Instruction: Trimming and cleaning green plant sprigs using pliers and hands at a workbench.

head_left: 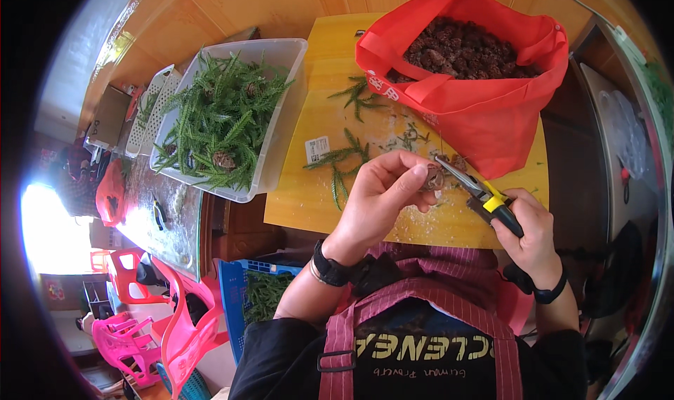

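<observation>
Yellow tabletop (302,207); pine cone (431,180) between hands (378,198) (530,228), pinched by left.

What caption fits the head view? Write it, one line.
Left hand holds a pine cone, right hand pliers, near a red bag of cones.

Yellow lettering (425,345) on black shirt (281,358), white characters (382,86) on bag (484,123), printed label (317,149) on tabletop (298,198)
</observation>
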The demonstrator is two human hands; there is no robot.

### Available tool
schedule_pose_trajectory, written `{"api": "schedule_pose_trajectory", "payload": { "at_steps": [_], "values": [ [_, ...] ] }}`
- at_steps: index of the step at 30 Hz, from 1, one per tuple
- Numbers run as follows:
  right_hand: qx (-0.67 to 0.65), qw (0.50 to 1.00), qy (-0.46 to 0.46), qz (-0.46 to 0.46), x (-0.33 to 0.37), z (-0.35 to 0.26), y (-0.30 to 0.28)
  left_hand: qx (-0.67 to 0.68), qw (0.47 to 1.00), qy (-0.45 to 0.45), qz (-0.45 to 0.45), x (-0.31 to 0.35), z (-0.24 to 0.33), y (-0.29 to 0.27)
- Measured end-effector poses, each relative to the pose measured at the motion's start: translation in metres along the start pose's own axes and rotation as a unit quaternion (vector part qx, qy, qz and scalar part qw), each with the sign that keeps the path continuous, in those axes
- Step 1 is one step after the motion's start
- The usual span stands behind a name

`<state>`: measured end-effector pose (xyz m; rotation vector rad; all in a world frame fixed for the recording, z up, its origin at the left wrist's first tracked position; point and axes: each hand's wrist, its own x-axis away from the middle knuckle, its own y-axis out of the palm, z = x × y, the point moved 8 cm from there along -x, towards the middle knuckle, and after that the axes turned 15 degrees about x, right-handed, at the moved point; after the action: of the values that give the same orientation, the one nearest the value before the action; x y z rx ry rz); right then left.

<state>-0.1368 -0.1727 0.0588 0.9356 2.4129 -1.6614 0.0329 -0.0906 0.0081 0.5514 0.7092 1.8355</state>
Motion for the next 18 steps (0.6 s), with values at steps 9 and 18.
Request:
{"api": "schedule_pose_trajectory", "payload": {
  "at_steps": [9,18],
  "values": [
    [-0.031,0.999,0.018,0.004,0.0,0.0,0.003,-0.314,0.894,0.319,-0.016,0.015,0.032,0.024],
    [-0.029,1.0,0.003,-0.013,0.0,0.001,0.005,-0.079,0.985,0.155,0.009,0.004,0.013,0.007]
  ]
}}
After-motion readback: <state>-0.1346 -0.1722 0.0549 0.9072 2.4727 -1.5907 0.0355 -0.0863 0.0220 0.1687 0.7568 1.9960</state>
